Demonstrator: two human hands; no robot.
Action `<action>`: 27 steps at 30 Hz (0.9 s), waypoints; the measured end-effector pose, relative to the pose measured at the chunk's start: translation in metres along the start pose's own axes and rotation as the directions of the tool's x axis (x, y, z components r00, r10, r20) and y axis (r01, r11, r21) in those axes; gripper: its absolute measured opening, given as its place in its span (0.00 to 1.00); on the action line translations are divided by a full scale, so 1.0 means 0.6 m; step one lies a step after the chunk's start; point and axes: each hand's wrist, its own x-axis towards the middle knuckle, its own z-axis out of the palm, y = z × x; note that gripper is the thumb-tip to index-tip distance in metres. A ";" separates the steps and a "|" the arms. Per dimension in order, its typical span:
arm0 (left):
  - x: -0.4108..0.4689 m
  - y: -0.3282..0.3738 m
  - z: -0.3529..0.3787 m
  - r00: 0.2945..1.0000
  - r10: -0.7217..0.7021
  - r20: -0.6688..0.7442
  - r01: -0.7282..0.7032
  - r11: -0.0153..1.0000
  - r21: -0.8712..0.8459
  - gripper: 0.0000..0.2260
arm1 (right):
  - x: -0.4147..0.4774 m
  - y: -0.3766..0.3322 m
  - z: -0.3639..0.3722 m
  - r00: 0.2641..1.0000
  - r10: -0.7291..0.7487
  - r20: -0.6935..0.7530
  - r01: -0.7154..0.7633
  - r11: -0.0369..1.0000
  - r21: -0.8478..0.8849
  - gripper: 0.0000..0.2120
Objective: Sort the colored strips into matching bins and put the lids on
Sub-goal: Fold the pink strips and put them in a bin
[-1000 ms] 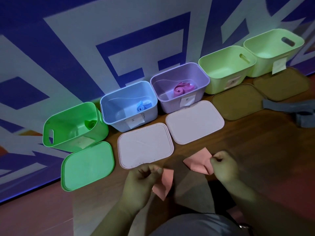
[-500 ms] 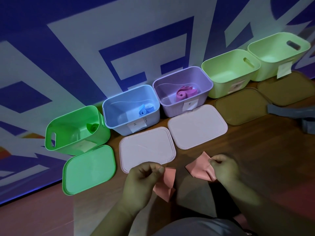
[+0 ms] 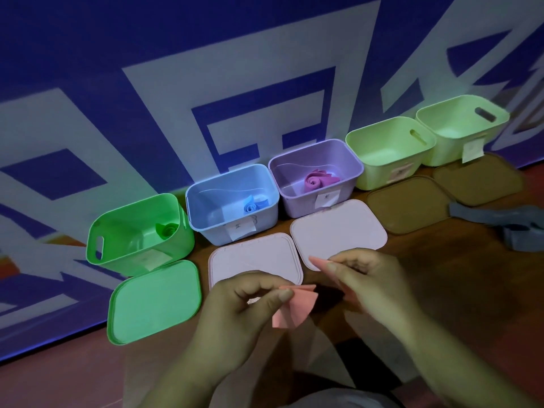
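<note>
Five bins (image 3: 297,208), five lids (image 3: 153,301) (all off)

Left hand (image 3: 244,301) and right hand (image 3: 365,278) each pinch an end of a folded pink strip (image 3: 294,309), held above the wooden floor (image 3: 441,275). Five open bins sit in a row along the blue-white wall (image 3: 147,83):
- green bin (image 3: 117,228), tilted, green roll (image 3: 166,230) inside
- blue bin (image 3: 212,231), blue roll (image 3: 251,206) inside
- purple bin (image 3: 297,204), magenta roll (image 3: 318,179) inside
- two light green bins (image 3: 379,175) (image 3: 441,154)

In front of the bins lie a green lid (image 3: 153,301), two pale lids (image 3: 250,257) (image 3: 338,228) and two brown lids (image 3: 409,204) (image 3: 477,184). A grey object (image 3: 515,228) lies at right.
</note>
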 end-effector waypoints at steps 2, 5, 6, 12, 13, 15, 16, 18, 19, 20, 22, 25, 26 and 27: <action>-0.002 0.021 -0.005 0.998 0.057 -0.011 -0.057 0.998 -0.014 0.06 | -0.020 -0.044 0.002 0.999 -0.033 0.032 0.032 0.999 0.033 0.18; -0.007 0.048 -0.008 0.992 0.097 -0.075 -0.102 0.992 -0.076 0.07 | -0.037 -0.078 0.006 0.995 -0.095 0.026 0.090 0.985 0.146 0.09; -0.008 0.054 -0.008 0.989 0.106 -0.100 -0.115 0.989 -0.096 0.08 | -0.041 -0.085 0.007 0.994 -0.102 0.043 0.092 0.976 0.195 0.02; -0.015 0.080 -0.018 0.974 0.163 -0.160 -0.184 0.975 -0.126 0.05 | -0.061 -0.122 0.015 0.990 -0.020 0.138 -0.037 0.919 0.393 0.04; -0.015 0.082 -0.020 0.972 0.171 -0.163 -0.192 0.973 -0.125 0.04 | -0.064 -0.127 0.014 0.986 -0.006 0.164 -0.067 0.897 0.436 0.05; -0.014 0.085 -0.023 0.966 0.198 -0.164 -0.220 0.967 -0.128 0.03 | -0.066 -0.137 0.016 0.977 0.008 0.212 -0.115 0.861 0.495 0.08; -0.013 0.085 -0.024 0.962 0.219 -0.166 -0.240 0.963 -0.123 0.03 | -0.068 -0.143 0.017 0.973 0.016 0.231 -0.137 0.846 0.516 0.08; -0.013 0.082 -0.027 0.952 0.243 -0.188 -0.268 0.956 -0.122 0.02 | -0.071 -0.153 0.021 0.967 0.030 0.254 -0.169 0.819 0.548 0.07; -0.012 0.081 -0.027 0.950 0.237 -0.204 -0.268 0.954 -0.136 0.02 | -0.072 -0.155 0.022 0.965 0.032 0.261 -0.178 0.809 0.560 0.07; -0.012 0.080 -0.028 0.949 0.227 -0.219 -0.264 0.952 -0.156 0.02 | -0.073 -0.157 0.024 0.963 0.029 0.268 -0.183 0.802 0.568 0.06; -0.012 0.080 -0.027 0.949 0.211 -0.236 -0.259 0.946 -0.197 0.03 | -0.075 -0.160 0.027 0.959 0.020 0.283 -0.188 0.790 0.584 0.04; -0.012 0.084 -0.025 0.946 0.200 -0.255 -0.261 0.936 -0.234 0.03 | -0.076 -0.160 0.028 0.955 0.028 0.295 -0.205 0.779 0.592 0.06; -0.012 0.085 -0.025 0.945 0.200 -0.259 -0.265 0.933 -0.245 0.03 | -0.076 -0.161 0.028 0.955 0.034 0.294 -0.208 0.782 0.587 0.06; -0.011 0.086 -0.024 0.944 0.199 -0.264 -0.268 0.928 -0.259 0.04 | -0.076 -0.162 0.028 0.954 0.031 0.297 -0.207 0.784 0.585 0.05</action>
